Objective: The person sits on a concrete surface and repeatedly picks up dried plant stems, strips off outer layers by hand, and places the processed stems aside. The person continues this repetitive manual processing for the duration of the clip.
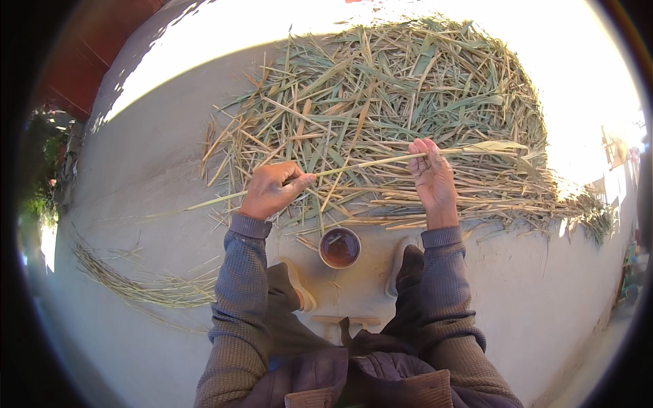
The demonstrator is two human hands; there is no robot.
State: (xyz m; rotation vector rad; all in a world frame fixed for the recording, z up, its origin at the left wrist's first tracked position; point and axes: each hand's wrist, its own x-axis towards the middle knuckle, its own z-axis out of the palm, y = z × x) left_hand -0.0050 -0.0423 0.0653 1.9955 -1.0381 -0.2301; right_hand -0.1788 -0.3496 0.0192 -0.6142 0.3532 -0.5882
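Note:
A long, thin plant stalk (375, 162), reed-like and pale yellow-green, runs slantwise across both hands. My left hand (274, 187) is closed around its middle, knuckles up. Past that hand, the stalk's thin end trails to the left and blurs. My right hand (433, 178) is palm up, and the stalk passes between its thumb and raised fingers. A dry leaf (495, 146) sticks out at the right end. Below the hands, a round bowl (340, 248) with a dark reddish-brown, glossy inside stands between my feet; a small piece in it is unclear.
A wide heap of cut stalks and leaves (387, 86) covers the ground ahead. Along its near edge lies a row of longer stalks (403, 196). Thin stems (148, 290) form a loose bundle at left. A small wooden stool-like piece (347, 320) is between my legs.

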